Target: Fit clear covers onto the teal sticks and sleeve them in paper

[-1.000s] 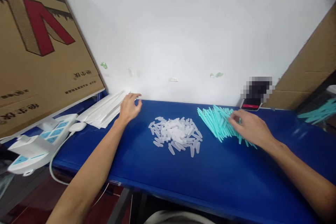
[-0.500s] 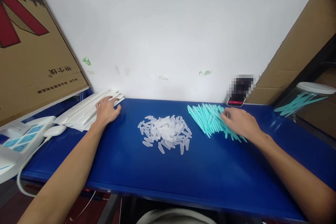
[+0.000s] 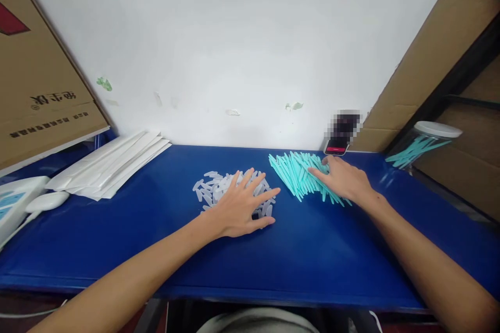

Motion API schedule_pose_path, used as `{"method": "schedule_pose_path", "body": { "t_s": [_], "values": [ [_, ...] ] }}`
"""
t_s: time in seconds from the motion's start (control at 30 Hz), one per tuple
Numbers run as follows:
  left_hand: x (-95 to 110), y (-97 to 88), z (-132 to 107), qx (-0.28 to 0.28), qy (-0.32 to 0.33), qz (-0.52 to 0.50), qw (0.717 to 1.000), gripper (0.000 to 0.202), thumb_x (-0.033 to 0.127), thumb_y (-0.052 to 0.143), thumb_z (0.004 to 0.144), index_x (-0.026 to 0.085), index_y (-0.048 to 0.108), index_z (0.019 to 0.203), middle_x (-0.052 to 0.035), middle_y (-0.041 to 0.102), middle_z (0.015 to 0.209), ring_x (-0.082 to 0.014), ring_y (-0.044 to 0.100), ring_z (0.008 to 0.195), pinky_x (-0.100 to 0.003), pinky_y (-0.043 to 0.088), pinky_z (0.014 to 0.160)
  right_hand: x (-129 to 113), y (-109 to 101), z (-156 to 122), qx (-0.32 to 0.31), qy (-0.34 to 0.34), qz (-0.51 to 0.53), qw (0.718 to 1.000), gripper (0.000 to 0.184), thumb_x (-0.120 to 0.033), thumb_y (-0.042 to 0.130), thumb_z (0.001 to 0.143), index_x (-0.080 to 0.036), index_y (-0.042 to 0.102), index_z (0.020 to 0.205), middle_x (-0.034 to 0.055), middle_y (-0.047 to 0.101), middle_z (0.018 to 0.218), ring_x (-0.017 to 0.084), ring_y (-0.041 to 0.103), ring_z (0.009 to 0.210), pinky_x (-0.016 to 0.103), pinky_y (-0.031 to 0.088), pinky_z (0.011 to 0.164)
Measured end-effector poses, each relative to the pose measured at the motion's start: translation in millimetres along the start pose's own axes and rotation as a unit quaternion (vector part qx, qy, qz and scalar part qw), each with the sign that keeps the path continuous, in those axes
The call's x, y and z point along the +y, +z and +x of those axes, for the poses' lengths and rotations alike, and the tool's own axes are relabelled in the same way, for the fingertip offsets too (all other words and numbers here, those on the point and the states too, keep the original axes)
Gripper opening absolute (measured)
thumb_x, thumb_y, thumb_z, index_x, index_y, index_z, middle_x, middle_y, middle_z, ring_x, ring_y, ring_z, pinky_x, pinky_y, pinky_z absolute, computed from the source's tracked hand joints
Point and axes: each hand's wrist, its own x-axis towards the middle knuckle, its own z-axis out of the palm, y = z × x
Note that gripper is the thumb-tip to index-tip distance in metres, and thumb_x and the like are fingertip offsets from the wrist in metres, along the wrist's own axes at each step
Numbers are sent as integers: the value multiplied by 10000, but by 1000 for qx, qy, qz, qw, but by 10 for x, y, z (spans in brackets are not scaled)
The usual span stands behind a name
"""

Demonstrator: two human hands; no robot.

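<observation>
My left hand (image 3: 244,203) is over the pile of small translucent white plastic sleeves (image 3: 213,184), palm down with fingers spread wide. It covers much of the pile, and whether it touches the pieces is hard to tell. On the right, a heap of slim turquoise plastic sticks (image 3: 292,174) lies fanned out, mostly side by side. My right hand (image 3: 344,179) rests at the heap's right end, thumb stretched over the sticks and apart from the forefinger. Nothing shows gripped in it; its other fingers are partly hidden.
A stack of long white paper sleeves (image 3: 113,164) lies at the left, near a white power strip (image 3: 23,192) and a white charger (image 3: 49,201). A phone (image 3: 338,138) leans against the wall. At the far right stands a clear jar (image 3: 424,148) of turquoise sticks. Cardboard (image 3: 42,78) flanks the blue table (image 3: 273,265).
My left hand has moved right, from the white paper stack to the translucent pile, and spread its fingers. My right hand stays by the turquoise sticks, its thumb further extended. The view has shifted right.
</observation>
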Motion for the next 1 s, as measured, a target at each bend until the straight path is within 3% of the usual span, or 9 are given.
{"method": "schedule_pose_path", "body": {
  "t_s": [0.1,0.2,0.4,0.53,0.67,0.83,1.0],
  "values": [
    [-63,54,63,-26,11,2,1000,601,645,326,1038,393,363,1582,-97,232,1692,-436,120,1563,-751,83,1192,-201,24,-36,50,-82,20,995,523,-558,329,1008,-180,555,1290,156,645,1266,310,650,1055,388,475,791],
    [-201,44,114,-38,10,8,999,541,588,291,1066,386,425,1550,-104,315,1662,-414,184,1556,-743,108,1190,-496,59,-64,35,-160,-5,987,454,-478,335,1028,-189,577,1279,149,627,1274,282,628,1088,364,463,833],
    [-476,-1,245,-37,31,30,998,478,474,312,1087,352,491,1514,-113,383,1628,-375,305,1524,-710,186,1189,-885,100,37,4,-124,-55,991,493,-540,429,987,-154,602,1243,181,644,1214,316,655,1022,374,465,776],
    [-539,-27,289,-26,38,45,998,473,450,322,1088,327,509,1505,-106,408,1616,-358,322,1519,-685,188,1205,-917,105,97,-5,-87,-69,994,464,-503,463,972,-143,608,1225,192,650,1205,319,674,1014,374,472,770],
    [-459,-70,297,-5,66,54,996,497,464,301,1093,296,487,1522,-85,436,1602,-333,326,1521,-631,158,1242,-891,102,76,-12,-72,-77,994,423,-479,443,980,-153,632,1171,188,665,1185,300,692,977,366,474,766],
    [-357,-18,342,-33,99,39,994,548,555,317,1072,325,428,1557,-78,336,1655,-374,242,1549,-674,128,1230,-822,79,30,-13,-69,-80,994,391,-436,415,993,-151,644,1134,178,686,1143,289,701,947,351,465,734],
    [-419,20,352,-33,69,63,995,634,587,301,1063,224,414,1570,-114,297,1664,-389,207,1556,-684,141,1225,-817,89,2,-13,-74,-77,994,525,-553,368,1000,-130,631,1167,187,677,1150,315,702,941,371,466,712]
  ]
}}
